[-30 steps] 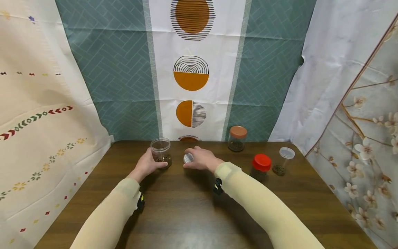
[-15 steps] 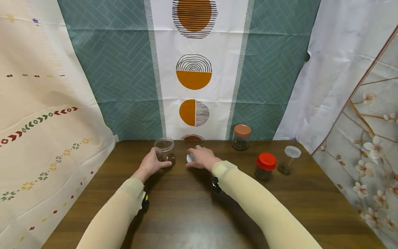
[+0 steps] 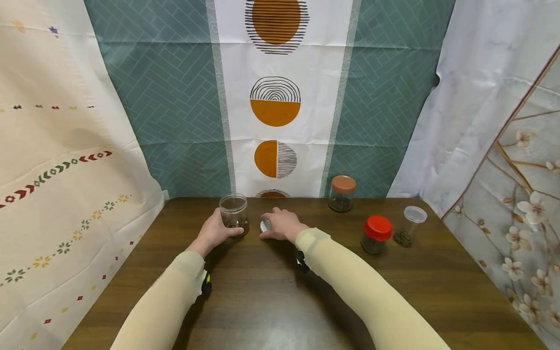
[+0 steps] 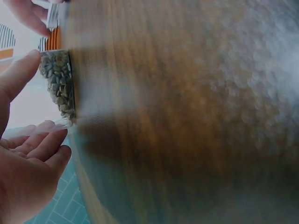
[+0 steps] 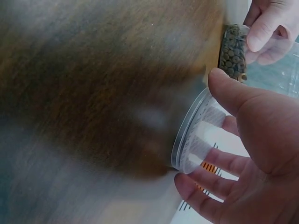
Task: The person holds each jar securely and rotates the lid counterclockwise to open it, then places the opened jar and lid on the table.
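At the back of the table, my left hand (image 3: 217, 230) grips a clear lidless jar (image 3: 234, 206), thumb in front and fingers round its far side. The jar stands upright, its lower part filled with small brownish pebble-like pieces (image 4: 60, 84). Just to its right, my right hand (image 3: 283, 225) holds a clear round screw lid (image 5: 198, 135) by the edge, thumb on one side and fingertips on the other. In the right wrist view the lid is close to the tabletop; whether it touches I cannot tell. Part of it is hidden by the hand in the head view.
To the right stand a jar with a copper-coloured lid (image 3: 342, 193), a jar with a red lid (image 3: 377, 234) and a clear-lidded jar (image 3: 409, 226), each with dark contents. Patterned cloths (image 3: 175, 121) hang behind the wooden table (image 3: 253, 301) and along both sides.
The head view has shifted slightly. My right hand has come a little closer to the open jar and slightly lower with the lid. My left hand keeps its hold on the jar.
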`<state>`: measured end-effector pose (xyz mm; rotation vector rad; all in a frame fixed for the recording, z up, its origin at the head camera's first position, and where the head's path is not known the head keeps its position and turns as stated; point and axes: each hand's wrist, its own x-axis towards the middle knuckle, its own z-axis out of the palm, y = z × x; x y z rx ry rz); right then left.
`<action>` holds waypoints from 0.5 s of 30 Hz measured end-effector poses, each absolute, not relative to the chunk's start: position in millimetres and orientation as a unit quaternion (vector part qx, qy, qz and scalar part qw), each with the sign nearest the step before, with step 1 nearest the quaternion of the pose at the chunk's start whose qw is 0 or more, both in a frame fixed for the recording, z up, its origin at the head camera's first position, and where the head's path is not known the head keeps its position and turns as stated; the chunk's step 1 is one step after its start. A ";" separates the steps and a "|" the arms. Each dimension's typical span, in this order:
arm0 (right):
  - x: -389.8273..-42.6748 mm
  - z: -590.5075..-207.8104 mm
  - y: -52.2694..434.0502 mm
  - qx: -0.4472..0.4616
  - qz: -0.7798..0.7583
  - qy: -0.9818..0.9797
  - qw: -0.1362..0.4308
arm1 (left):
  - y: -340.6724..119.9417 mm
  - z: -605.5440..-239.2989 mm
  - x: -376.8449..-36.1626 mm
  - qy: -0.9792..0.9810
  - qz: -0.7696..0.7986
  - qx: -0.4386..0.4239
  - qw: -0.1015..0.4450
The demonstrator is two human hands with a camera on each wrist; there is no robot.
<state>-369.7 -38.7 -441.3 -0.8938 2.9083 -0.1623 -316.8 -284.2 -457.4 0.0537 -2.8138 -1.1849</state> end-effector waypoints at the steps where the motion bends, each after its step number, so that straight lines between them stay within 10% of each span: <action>1: -370.0 -441.8 -39.1 -0.293 -0.052 0.954 0.047 | -284.1 -457.5 -316.6 -0.920 -0.389 0.017 0.043; 15: -372.6 -452.5 -41.1 -0.299 -0.048 0.953 0.027 | -284.9 -457.7 -314.8 -0.913 -0.405 0.019 0.044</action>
